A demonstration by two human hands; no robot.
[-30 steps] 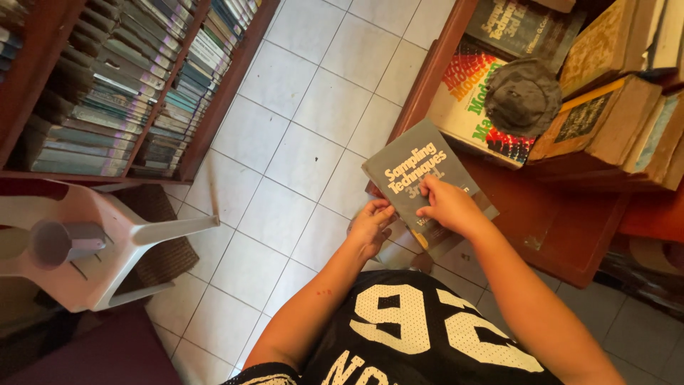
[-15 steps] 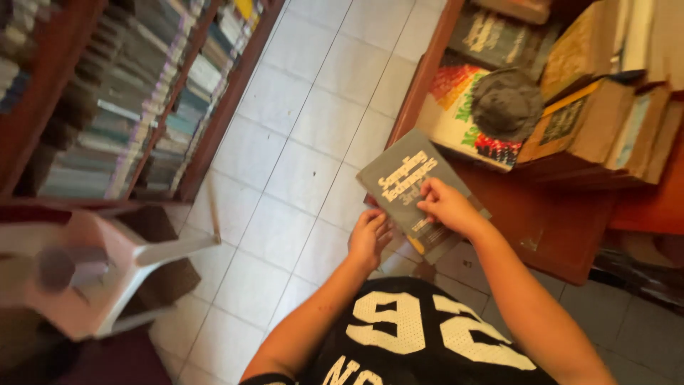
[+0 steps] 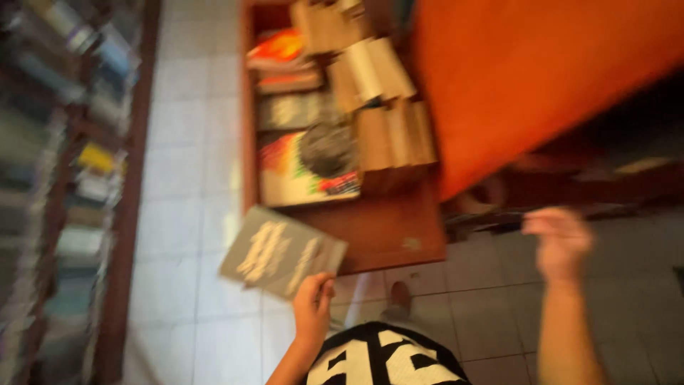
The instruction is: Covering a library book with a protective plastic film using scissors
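Observation:
My left hand [image 3: 312, 308] holds a grey paperback book [image 3: 281, 251] by its lower right corner, above the tiled floor and just in front of a low wooden shelf [image 3: 377, 232]. My right hand [image 3: 559, 239] is off the book, raised to the right with fingers apart and nothing in it, close to a dark gap under an orange wooden surface [image 3: 541, 78]. The whole frame is motion-blurred.
The low shelf carries stacked books, a colourful book lying flat [image 3: 303, 178] and a dark grey cap [image 3: 326, 148]. A tall bookshelf [image 3: 64, 192] full of books runs along the left. White tiled floor [image 3: 185, 214] lies between them.
The view has swung right. My right hand has let go of the grey book and moved off to the right; my left hand alone holds it now.

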